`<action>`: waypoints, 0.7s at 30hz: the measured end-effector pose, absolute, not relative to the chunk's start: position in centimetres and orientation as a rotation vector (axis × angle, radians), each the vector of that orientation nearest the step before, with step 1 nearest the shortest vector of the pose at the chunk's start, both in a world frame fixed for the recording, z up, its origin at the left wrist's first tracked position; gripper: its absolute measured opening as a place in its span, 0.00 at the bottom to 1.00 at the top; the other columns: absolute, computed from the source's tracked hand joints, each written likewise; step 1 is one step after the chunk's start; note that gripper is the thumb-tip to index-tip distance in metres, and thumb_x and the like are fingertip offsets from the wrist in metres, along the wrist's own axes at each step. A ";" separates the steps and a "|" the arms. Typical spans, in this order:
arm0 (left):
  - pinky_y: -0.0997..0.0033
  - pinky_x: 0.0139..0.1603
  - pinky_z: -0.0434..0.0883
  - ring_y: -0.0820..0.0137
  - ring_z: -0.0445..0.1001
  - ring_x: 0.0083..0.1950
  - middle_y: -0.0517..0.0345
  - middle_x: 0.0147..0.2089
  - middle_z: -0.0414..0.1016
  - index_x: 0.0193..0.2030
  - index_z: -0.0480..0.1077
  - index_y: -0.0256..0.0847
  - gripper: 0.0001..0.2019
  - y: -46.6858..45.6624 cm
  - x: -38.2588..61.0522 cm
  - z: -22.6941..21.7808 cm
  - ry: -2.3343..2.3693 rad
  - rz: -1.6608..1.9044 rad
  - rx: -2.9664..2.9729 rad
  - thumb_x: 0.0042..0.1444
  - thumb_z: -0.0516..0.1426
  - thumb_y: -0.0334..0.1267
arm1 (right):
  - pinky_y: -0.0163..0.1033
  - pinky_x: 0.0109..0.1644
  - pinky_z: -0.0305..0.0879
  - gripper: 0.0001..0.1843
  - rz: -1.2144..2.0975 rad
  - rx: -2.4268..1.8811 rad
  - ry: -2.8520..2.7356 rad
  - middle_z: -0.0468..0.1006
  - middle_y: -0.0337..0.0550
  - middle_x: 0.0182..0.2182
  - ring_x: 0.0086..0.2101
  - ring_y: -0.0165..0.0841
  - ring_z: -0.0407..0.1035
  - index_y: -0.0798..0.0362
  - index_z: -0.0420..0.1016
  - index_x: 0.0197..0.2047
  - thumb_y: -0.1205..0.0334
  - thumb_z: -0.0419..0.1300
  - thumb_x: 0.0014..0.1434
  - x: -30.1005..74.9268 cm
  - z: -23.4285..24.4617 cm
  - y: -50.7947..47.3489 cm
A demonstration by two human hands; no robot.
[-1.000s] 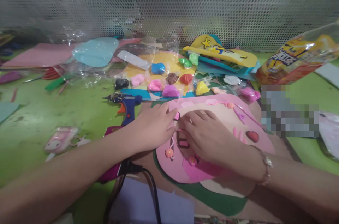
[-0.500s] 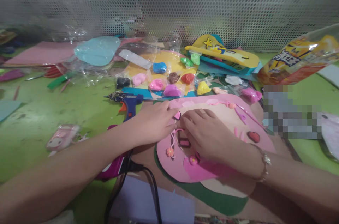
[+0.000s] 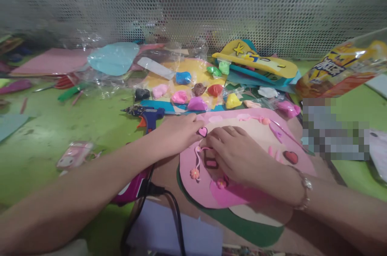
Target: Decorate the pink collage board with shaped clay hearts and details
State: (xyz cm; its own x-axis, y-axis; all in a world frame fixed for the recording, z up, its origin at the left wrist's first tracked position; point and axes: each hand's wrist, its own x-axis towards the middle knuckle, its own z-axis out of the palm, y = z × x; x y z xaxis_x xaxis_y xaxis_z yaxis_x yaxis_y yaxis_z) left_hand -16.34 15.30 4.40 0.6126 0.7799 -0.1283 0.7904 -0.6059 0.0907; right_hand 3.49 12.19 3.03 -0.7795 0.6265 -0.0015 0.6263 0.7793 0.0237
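Fingers (image 3: pixel 193 126) on the left hand (image 3: pixel 177 135) are stretched out flat and held close together, tips touching the left edge of a little pink heart (image 3: pixel 202 131). The right hand (image 3: pixel 242 155) has its fingers (image 3: pixel 217 137) bent with the tips down on the heart's other side. So the heart is kind of nudged between the two hands rather than really pinched or lifted, as far as I can tell. It lies near the top left of the big pink sheet (image 3: pixel 196 193), which sits on the green counter (image 3: pixel 75 123) right in front of the person. My worry is that the heart is tiny and gets pushed from both sides, so a bit too much push from one hand could skid it off line or tip it on edge. The right palm also covers a good part of the sheet, with a small flower (image 3: pixel 194 173) and a dark-rimmed pink piece (image 3: pixel 211 163) just beside it, and a sliding wrist or the bracelet (image 3: pixel 306 185) could drag those. The glue gun (image 3: pixel 150 116) sits just beside the left wrist, its black cord (image 3: pixel 177 217) running down near the forearm, so a careless pull of that arm might snag the cord and knock the gun over. Clay lumps (image 3: pixel 196 104) sit just past the sheet, close enough to get bumped.
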 end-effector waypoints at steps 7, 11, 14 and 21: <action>0.70 0.34 0.62 0.63 0.73 0.42 0.52 0.43 0.71 0.61 0.60 0.39 0.20 16.4 -16.8 4.2 1.257 -0.129 2.721 0.64 0.54 0.42 | 0.44 0.41 0.55 0.11 0.021 1.025 2.996 0.72 0.49 0.39 0.37 0.39 0.63 0.54 0.70 0.43 0.64 0.51 0.59 3.7 3.3 12.4; 0.69 0.33 0.61 0.63 0.72 0.41 0.52 0.41 0.71 0.58 0.63 0.38 0.18 16.4 -16.9 4.0 1.244 -0.117 2.746 0.66 0.51 0.44 | 0.44 0.39 0.55 0.10 0.065 1.016 3.010 0.72 0.48 0.39 0.36 0.39 0.63 0.53 0.70 0.43 0.64 0.51 0.58 3.8 3.5 12.5; 0.70 0.33 0.61 0.64 0.72 0.41 0.53 0.42 0.72 0.58 0.61 0.40 0.18 16.5 -17.0 3.8 1.238 -0.107 2.759 0.66 0.50 0.44 | 0.44 0.39 0.55 0.10 0.066 1.018 3.008 0.72 0.48 0.39 0.37 0.40 0.64 0.53 0.70 0.42 0.63 0.51 0.59 3.9 3.5 12.4; 0.70 0.35 0.63 0.63 0.73 0.43 0.52 0.43 0.73 0.58 0.62 0.38 0.19 16.4 -16.8 4.0 1.262 -0.115 2.734 0.64 0.52 0.43 | 0.45 0.41 0.56 0.12 0.010 1.032 2.979 0.72 0.50 0.40 0.38 0.40 0.64 0.55 0.70 0.44 0.62 0.51 0.59 3.7 3.5 12.5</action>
